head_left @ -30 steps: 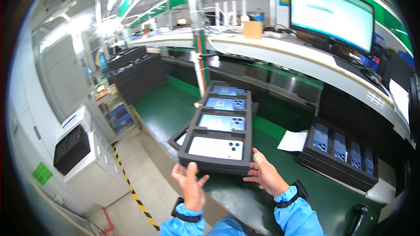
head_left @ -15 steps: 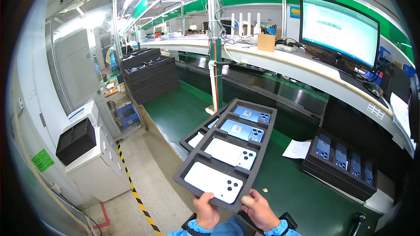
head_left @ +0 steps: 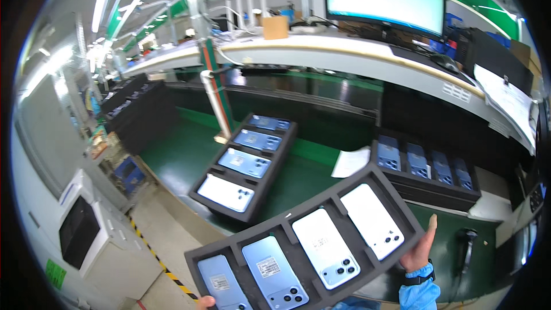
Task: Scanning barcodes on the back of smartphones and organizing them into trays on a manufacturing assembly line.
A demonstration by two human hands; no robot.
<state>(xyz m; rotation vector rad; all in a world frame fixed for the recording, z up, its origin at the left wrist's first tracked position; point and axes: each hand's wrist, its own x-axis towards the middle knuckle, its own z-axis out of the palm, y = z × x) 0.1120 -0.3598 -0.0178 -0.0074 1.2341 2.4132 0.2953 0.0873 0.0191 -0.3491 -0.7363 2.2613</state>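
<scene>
A black foam tray (head_left: 279, 221) is tilted in front of me, held by both hands. In its slots lie several smartphones, backs up: a blue phone (head_left: 222, 281) at left, another blue phone (head_left: 275, 275) with a white label, a pale phone (head_left: 326, 248), and a pale phone (head_left: 373, 221) at right. My left hand (head_left: 205, 302) grips the tray's lower left corner; only fingertip parts show. My right hand (head_left: 420, 250) holds the right end, thumb up along the edge, other fingers partly hidden. Beyond it, another black tray (head_left: 247, 181) with phones rests on the green table (head_left: 310, 166).
At right, stacked black trays (head_left: 425, 186) hold blue phones, beside a white paper (head_left: 350, 162). A black handheld scanner (head_left: 468, 247) lies near my right hand. A monitor (head_left: 384, 0) stands on the shelf (head_left: 333, 49). A post (head_left: 209, 74) rises behind the table; dark tray stacks (head_left: 140, 109) stand at far left.
The held tray has swung right and nearer, away from the tray beneath it, and turned sideways. My hands have spread to its two ends. The view has shifted right.
</scene>
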